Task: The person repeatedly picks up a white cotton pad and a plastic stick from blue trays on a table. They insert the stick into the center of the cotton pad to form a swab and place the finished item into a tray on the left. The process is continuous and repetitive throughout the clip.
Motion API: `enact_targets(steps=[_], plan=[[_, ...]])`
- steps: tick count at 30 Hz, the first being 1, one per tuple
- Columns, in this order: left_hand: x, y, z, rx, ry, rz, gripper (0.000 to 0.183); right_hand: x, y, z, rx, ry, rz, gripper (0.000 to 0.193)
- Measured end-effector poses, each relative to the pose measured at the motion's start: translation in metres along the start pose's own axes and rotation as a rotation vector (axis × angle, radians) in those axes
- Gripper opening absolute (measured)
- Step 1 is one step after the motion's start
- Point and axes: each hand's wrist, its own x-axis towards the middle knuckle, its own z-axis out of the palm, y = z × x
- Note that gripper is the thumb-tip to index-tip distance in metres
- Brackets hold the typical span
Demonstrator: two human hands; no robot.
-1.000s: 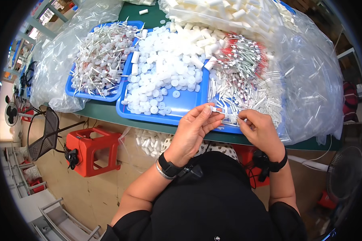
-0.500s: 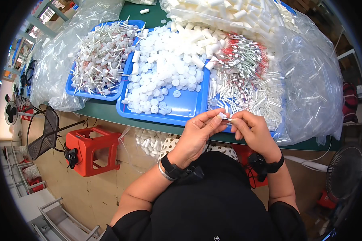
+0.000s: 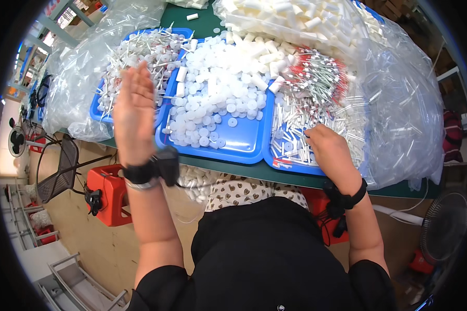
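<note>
My left hand (image 3: 134,116), slightly blurred, is raised over the left blue tray (image 3: 99,115). Its fingers are stretched out, and nothing shows in them. Under and beyond it lies a heap of white sticks with translucent discs on them (image 3: 163,59). My right hand (image 3: 331,149) is over the right blue tray (image 3: 268,147), its fingers curled down at the loose thin white sticks (image 3: 290,122). The fingertips are closed and partly hidden, so what they hold cannot be made out. Between the hands, translucent white discs (image 3: 202,116) fill much of the middle blue tray (image 3: 244,140).
Bundled red-and-white wired pieces (image 3: 321,75) lie beyond my right hand. White foam-like cylinders (image 3: 306,23) are heaped in a clear bag at the back. Plastic bags (image 3: 399,114) flank the trays on the green table (image 3: 205,19). A red stool (image 3: 106,199) stands lower left, a fan (image 3: 445,225) at right.
My hands were together over the right tray's front edge, holding a small white piece. The left has swung far left over the left tray and opened; the right has moved slightly up to the sticks.
</note>
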Motion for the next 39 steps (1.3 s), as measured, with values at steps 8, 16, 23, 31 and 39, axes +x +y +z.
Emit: enact_targets(steps=[8,16,23,31,39], plan=[[-0.034,-0.038,-0.005,0.924,-0.401,-0.089,0.029,-0.001,0.006,0.001,-0.034,-0.048,-0.046,0.004],[-0.069,-0.095,0.003,1.533,-0.608,0.494,0.024,-0.002,-0.01,-0.018,0.516,0.101,0.189,0.007],[-0.059,-0.104,0.012,1.605,-0.629,0.47,0.016,-0.008,-0.013,-0.022,0.918,0.112,0.373,0.011],[-0.081,-0.093,0.02,0.828,-0.529,-0.069,0.012,-0.014,-0.024,-0.03,1.095,0.12,0.42,0.012],[-0.125,-0.105,0.049,-0.089,-0.465,-0.779,0.029,-0.019,-0.028,-0.027,1.292,0.12,0.336,0.009]])
